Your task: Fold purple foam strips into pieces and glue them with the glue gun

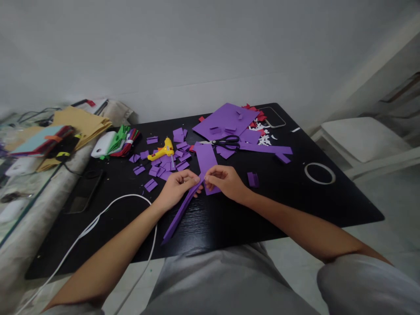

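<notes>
A long, narrow purple paper strip [180,214], folded along its length, slants down toward the table's front edge. My left hand [180,187] pinches it near its upper end between thumb and fingers. My right hand [225,180] is closed at that same end, fingertips pinched on the strip's tip. Beneath the hands lies a wider flat purple paper piece [205,156], partly covered by my right hand. Black-handled scissors [226,142] rest just beyond it. A yellow glue gun [163,149] lies to the left among several small folded purple pieces [157,169].
Purple sheets [226,120] lie at the back, beside red and white scraps [264,139]. A tape-like ring [320,173] is at the right. A phone [85,192] and a white cable [123,197] occupy the left. A white chair [357,135] stands right of the black table [282,210].
</notes>
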Demonstrator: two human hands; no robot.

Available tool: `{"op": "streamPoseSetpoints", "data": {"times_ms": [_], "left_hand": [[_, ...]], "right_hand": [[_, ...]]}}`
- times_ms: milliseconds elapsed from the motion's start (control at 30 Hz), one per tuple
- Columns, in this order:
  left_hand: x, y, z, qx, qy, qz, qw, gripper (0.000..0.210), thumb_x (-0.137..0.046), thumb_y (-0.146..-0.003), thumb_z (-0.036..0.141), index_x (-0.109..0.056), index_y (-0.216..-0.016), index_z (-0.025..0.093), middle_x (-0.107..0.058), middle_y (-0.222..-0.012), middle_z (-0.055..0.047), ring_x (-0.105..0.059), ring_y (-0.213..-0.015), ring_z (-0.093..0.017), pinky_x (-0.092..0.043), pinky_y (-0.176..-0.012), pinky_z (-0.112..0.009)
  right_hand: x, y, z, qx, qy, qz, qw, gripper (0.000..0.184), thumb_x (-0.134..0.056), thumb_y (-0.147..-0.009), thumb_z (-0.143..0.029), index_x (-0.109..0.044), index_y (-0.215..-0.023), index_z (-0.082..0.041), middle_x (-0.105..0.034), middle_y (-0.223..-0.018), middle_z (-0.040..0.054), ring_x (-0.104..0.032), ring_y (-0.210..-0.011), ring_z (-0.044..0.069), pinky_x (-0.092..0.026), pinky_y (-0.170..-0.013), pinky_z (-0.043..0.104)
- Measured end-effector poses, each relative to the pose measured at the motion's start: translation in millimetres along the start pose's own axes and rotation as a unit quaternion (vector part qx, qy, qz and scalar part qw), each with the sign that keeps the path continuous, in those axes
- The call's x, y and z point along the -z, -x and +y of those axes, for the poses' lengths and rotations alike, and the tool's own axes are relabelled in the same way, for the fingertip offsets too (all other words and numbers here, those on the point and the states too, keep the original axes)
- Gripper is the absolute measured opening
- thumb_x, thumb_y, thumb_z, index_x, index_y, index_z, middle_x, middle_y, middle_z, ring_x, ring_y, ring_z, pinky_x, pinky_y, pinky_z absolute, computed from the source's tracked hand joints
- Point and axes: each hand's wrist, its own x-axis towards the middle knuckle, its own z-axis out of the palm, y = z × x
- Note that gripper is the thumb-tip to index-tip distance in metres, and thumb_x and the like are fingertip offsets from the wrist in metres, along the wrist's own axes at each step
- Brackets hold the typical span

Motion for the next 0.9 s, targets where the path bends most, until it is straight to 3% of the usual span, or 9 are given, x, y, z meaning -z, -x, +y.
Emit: {"op": "streamPoseSetpoints", "data": {"times_ms": [167, 367, 900], "left_hand": [[-0.8, 0.9, 1.0, -0.003, -0.006, 0.011, 1.0, 0.031, -0.081, -0.076, 0.042, -0.069, -0.082, 0.015, -0.075, -0.071, -0.005, -0.07, -0.061, -0.016, -0.058, -0.055, -0.025], [-5.9, 1.4, 0.8, -0.015, -0.022, -0.004, 1.0, 0.032, -0.081, -0.076, 0.043, -0.068, -0.079, 0.014, -0.073, -0.067, -0.004, -0.068, -0.06, -0.015, -0.058, -0.053, -0.024], [-4.5, 0.5, 0.5, 0.008, -0.018, -0.021, 1.0, 0.03, -0.077, -0.081, 0.042, -0.067, -0.081, 0.014, -0.076, -0.076, -0.007, -0.07, -0.063, -0.016, -0.056, -0.053, -0.023]], "right_hand": [[1.3, -0.4, -1.5, -0.03, -0.024, -0.002, 0.999, 0.018, -0.076, -0.073, -0.032, -0.067, -0.074, -0.016, -0.068, -0.062, -0.0011, -0.065, -0.056, 0.012, -0.057, -0.059, 0.026], [-0.3, 0.1, -2.3, -0.063, -0.026, -0.039, 0.997, 0.032, -0.079, -0.074, -0.045, -0.068, -0.078, -0.015, -0.07, -0.066, 0.0002, -0.066, -0.058, 0.012, -0.058, -0.059, 0.025], [6.9, -5.3, -4.7, -0.001, 0.008, 0.044, 0.999, 0.033, -0.081, -0.074, -0.047, -0.07, -0.076, -0.016, -0.067, -0.06, -0.0008, -0.063, -0.055, 0.013, -0.055, -0.059, 0.026]]}}
